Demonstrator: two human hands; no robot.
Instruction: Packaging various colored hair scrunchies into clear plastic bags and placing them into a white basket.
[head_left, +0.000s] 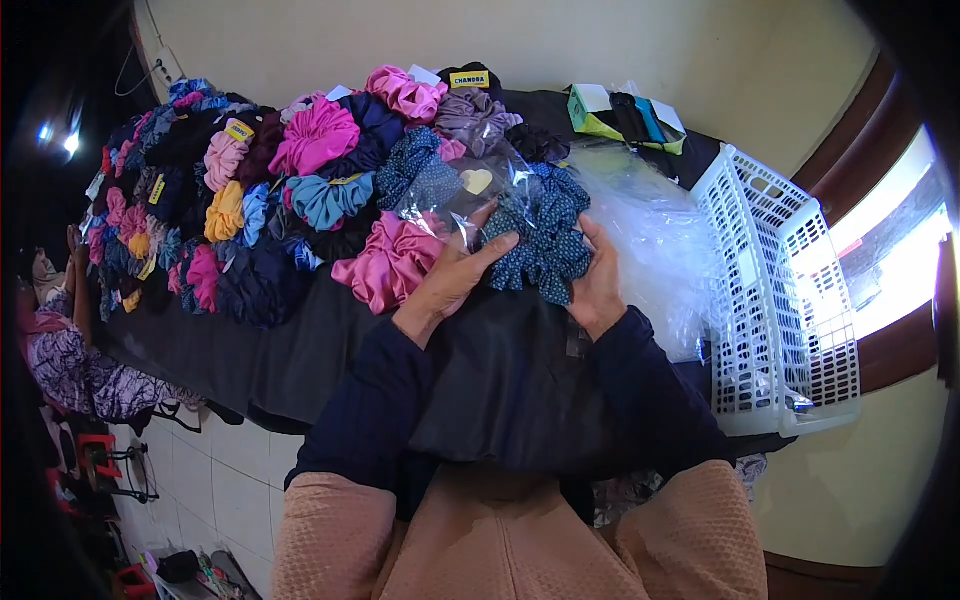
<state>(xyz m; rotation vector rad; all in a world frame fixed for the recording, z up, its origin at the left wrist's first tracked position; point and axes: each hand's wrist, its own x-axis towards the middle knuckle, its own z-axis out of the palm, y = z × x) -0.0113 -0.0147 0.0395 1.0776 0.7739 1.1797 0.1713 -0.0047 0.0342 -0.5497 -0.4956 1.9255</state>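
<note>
A dark blue scrunchie with small pale dots (544, 247) is held between both hands, above the black cloth. My left hand (454, 277) has its thumb on the scrunchie's left side, and its fingers are behind a clear plastic bag (442, 199). A cream heart-shaped piece (476, 181) shows at the bag. How much of the scrunchie lies inside the plastic is unclear. My right hand (600, 289) grips the right edge of the fabric, thumb up. Close by my left hand lie a pink satin scrunchie (394, 262) and another blue dotted scrunchie (409, 161).
Many-coloured scrunchies (232, 202), some with yellow labels, cover the table's left side. To the right are a heap of clear plastic bags (645, 247), a white perforated basket (780, 300) and an open box (626, 116). Another person's patterned sleeve (67, 360) is at far left.
</note>
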